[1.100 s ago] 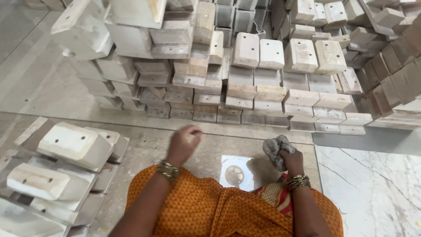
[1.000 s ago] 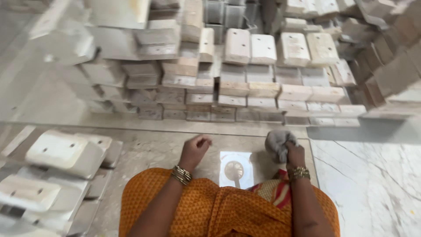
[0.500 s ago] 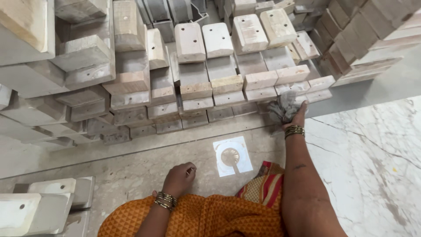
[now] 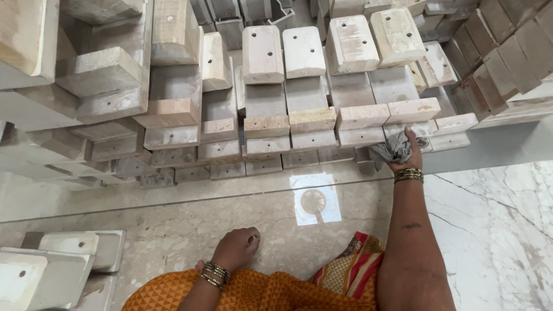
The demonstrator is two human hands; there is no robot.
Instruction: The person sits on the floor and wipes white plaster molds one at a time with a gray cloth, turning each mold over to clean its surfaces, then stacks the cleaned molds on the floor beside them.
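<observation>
Cloth (image 4: 391, 151), grey and crumpled, sits clamped in the right hand (image 4: 406, 154), pressed against the lowest pale stone blocks (image 4: 368, 124) of the stack. The left hand (image 4: 235, 249) rests loosely curled on the floor (image 4: 173, 230), holding nothing, near a square floor drain (image 4: 314, 199).

I look down on a beige stone floor (image 4: 173, 230), which changes to white veined marble (image 4: 495, 230) on the right. Stacks of pale rectangular stone blocks (image 4: 288, 121) (most with small drilled holes) stand directly on it along the far side, rows several pieces high. More flat blocks (image 4: 63, 259) lie on the floor at the lower left. A square patch of light (image 4: 314, 200) falls on the floor between them.
</observation>
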